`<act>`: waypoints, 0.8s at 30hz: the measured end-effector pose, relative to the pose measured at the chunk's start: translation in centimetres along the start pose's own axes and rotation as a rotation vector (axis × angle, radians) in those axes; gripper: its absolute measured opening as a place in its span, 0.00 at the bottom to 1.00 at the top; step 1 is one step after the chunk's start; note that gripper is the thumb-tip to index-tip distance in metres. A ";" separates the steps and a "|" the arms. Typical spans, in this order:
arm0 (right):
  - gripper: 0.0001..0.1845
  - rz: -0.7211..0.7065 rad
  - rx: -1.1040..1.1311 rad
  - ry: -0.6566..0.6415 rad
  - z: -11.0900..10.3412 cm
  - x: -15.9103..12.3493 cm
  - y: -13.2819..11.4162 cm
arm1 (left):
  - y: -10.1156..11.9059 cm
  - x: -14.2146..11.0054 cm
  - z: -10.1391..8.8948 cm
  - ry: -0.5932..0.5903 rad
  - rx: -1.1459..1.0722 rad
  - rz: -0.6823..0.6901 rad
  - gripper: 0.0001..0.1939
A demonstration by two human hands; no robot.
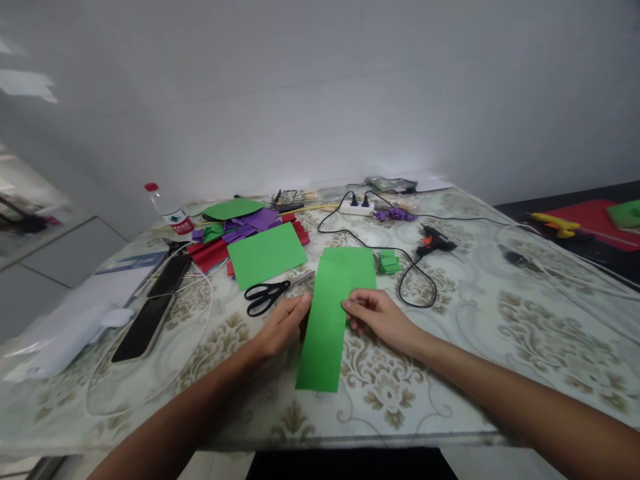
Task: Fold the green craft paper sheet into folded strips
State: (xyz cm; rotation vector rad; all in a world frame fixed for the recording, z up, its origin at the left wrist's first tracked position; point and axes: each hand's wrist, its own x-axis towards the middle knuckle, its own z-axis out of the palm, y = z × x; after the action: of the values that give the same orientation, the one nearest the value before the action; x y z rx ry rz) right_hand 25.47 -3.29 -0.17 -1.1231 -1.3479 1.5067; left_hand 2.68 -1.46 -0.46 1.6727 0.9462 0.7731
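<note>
"What are my hands doing?"

"Your left hand (pixel 287 323) grips the left edge of a green strip (pixel 323 340) between thumb and fingers. Your right hand (pixel 376 315) has its thumb and curled fingers at the right edge, pinching it."

"Where exactly is the strip?"

"In front of you, over the patterned tablecloth (pixel 390 423), its long side running from near to far. Its far part overlaps a green piece (pixel 363 265) that shows to the right. I can't tell whether the two are joined."

"What's just left of it?"

"The black-handled scissors (pixel 267 293), blades pointing toward the strip. Beyond them a green sheet (pixel 267 255) lies partly over red paper (pixel 213 255), near some purple paper (pixel 257 221). A phone (pixel 145 327) lies farther left, and a bottle (pixel 175 213) with a red cap stands at the far left."

"And to the right?"

"Small folded green pieces (pixel 389 262) sit just beside the overlapped piece. Farther right you have a black glue gun (pixel 434 241); the white power strip (pixel 357 208), with two black plugs in it, is on the far side, near the wall (pixel 320 100)."
</note>
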 end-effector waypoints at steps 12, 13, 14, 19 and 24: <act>0.28 0.040 -0.047 -0.195 0.7 -0.6 0.2 | 0.7 0.1 0.2 -0.078 -0.125 0.014 0.28; 0.28 0.041 -0.061 -0.200 0.7 -0.7 0.3 | 0.8 0.1 0.3 -0.094 -0.157 0.003 0.28; 0.28 0.041 -0.079 -0.202 0.7 -0.7 0.4 | 0.9 0.0 0.4 -0.107 -0.187 -0.015 0.27; 0.26 -0.086 -0.228 -0.173 1.1 -0.9 1.1 | 1.0 -0.1 0.5 -0.166 -0.196 -0.072 0.25; 0.27 -0.193 -0.343 -0.170 1.0 -1.0 1.4 | 1.3 0.0 0.7 -0.264 -0.243 -0.057 0.22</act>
State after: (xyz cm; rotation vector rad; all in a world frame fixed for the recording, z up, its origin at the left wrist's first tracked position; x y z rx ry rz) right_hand 24.75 -4.68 -1.43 -1.0497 -1.8292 1.2843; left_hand 3.54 -2.02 0.61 1.4853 0.6832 0.5861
